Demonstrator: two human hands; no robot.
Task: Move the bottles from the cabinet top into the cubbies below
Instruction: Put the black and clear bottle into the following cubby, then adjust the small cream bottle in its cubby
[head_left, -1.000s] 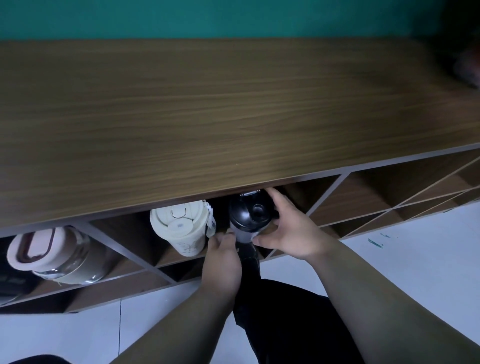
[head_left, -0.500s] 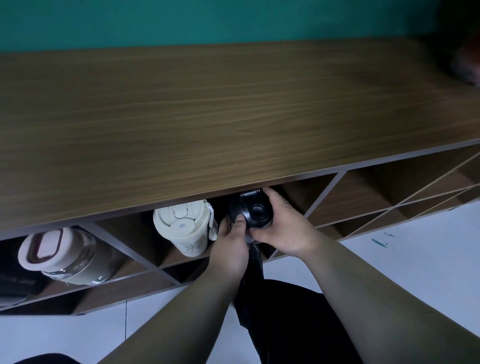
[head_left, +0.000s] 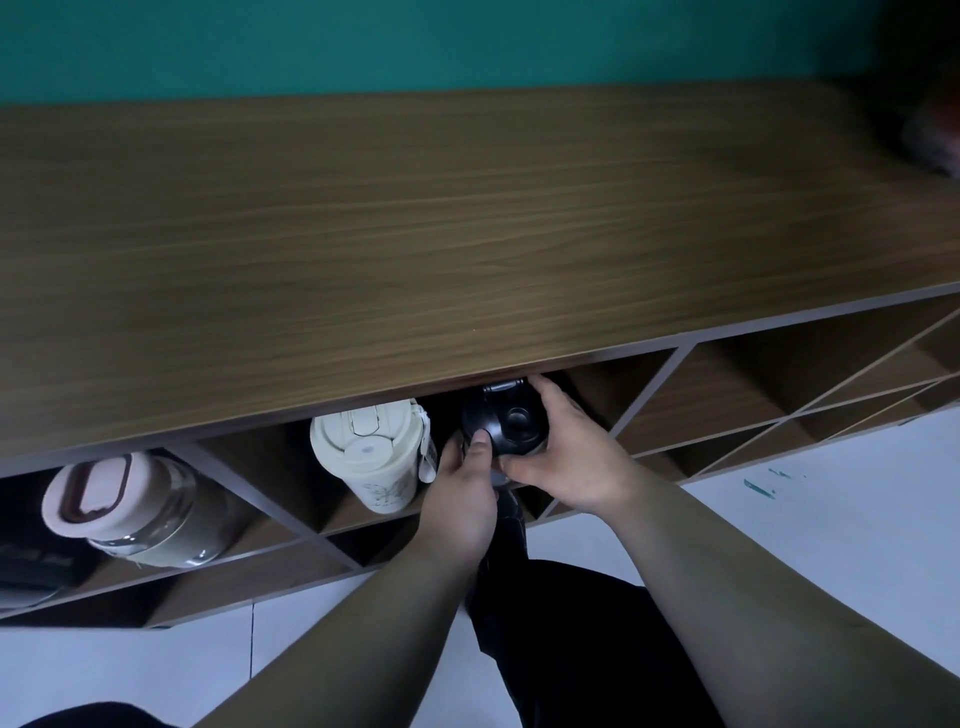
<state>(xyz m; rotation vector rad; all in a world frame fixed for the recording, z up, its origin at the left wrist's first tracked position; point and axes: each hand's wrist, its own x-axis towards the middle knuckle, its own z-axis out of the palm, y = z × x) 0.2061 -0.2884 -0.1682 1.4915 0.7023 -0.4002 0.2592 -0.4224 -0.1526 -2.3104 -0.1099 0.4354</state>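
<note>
Gripping: both hands were clamped on the black bottle (head_left: 506, 422), left hand (head_left: 464, 493) thumb on its lid, right hand (head_left: 563, 457) cupping the side.
Spot: lying lid-out in a cubby beside the cream bottle (head_left: 371, 454), probably so it slides in.
Cabinet top (head_left: 415, 234): looked bare.

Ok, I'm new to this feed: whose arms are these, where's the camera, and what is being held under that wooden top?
There is no machine here: these are a person's bare arms, filmed by a camera on their head looking down. The wooden cabinet top fills most of the view, with slanted cubbies below. The left hand and right hand both grip a black bottle, lid towards the camera, at a cubby's mouth. A cream bottle lies in the same cubby beside it, and a pink-lidded glass bottle lies one cubby further left.
</note>
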